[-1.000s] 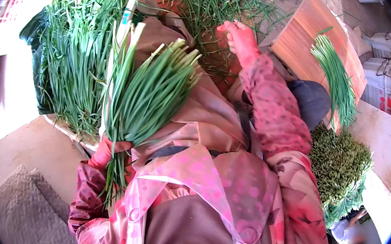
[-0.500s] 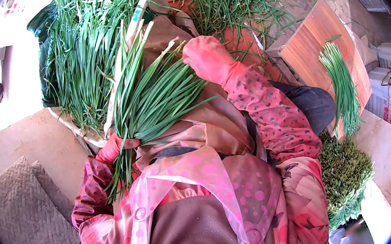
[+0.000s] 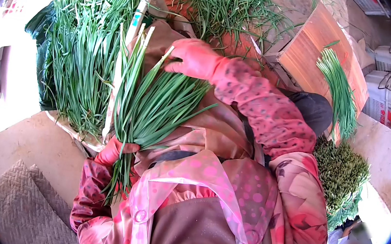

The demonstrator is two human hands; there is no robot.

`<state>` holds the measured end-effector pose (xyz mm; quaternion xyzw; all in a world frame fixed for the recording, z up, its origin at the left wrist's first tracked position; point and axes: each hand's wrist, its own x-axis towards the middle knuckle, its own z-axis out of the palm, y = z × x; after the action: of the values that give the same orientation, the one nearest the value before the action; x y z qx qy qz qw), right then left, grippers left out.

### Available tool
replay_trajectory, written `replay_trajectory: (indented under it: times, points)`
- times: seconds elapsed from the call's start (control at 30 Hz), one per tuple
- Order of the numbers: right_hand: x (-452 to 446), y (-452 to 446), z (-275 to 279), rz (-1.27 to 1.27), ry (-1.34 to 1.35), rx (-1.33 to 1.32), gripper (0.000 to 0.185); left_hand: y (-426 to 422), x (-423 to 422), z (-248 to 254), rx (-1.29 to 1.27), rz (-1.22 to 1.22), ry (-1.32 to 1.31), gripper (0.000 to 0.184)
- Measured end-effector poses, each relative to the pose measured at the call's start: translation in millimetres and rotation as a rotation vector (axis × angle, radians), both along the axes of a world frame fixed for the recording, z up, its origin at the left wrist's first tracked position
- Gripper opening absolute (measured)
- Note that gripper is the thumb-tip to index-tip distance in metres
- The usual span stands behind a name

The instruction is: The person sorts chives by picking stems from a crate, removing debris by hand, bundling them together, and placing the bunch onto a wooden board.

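Note:
Long green stalks with pale ends form a bunch (image 3: pixel 158 110) that fans out over my lap. My left hand (image 3: pixel 116 151), in a red glove, is closed around its lower, leafy part. At the pale upper ends, my right hand (image 3: pixel 193 59), also gloved in red, has thumb and fingers curled at a stalk tip. Whether it grips that stalk is hard to make out. Left of the bunch, a crate with a pale edge (image 3: pixel 139 15) holds a thick mass of similar stalks (image 3: pixel 86 55).
Loose stalks (image 3: pixel 234 7) lie ahead. A tilted wooden board (image 3: pixel 307 43) at the right bears a small bunch (image 3: pixel 338 91). Below it stands a dense stack of stalks (image 3: pixel 340 174). A woven mat (image 3: pixel 24 208) is at lower left, white crates (image 3: pixel 384 91) at far right. Another person (image 3: pixel 339 239) shows at lower right.
My right hand has come back from the loose stalks ahead to the bunch's pale ends, moving left and toward me. My left hand keeps its hold. The view has shifted slightly.

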<state>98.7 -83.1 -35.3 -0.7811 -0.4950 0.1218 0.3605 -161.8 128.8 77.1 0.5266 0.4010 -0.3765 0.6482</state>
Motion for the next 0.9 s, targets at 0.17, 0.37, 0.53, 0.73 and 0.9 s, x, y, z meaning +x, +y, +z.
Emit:
replay_trajectory:
  times: [0.17,0.37,0.53,0.73,0.9]
  points:
    - [40.3,-34.7,-31.9,-0.507,0.981,0.333,0.032,-2.7,-4.4,-0.4,-0.020,0.048,-0.120,0.043]
    - [-5.3,-57.1,-13.5,-0.357,0.571,0.116,0.047,-2.9,3.0,5.1,-0.107,0.056,-0.006,0.037]
    - [6.5,-38.7,-55.5,-0.721,0.625,0.174,0.036,-5.0,-7.8,-0.8,-0.077,0.044,-0.042,0.039]
    - [-12.3,-97.5,-20.0,-0.752,0.754,0.010,0.028,9.5,-29.0,-23.0,-0.120,0.069,-0.055,0.035]
    - [-90.8,-56.9,9.9,-0.398,0.426,0.150,0.018,-0.1,-21.6,-12.6,-0.088,0.080,-0.022,0.051]
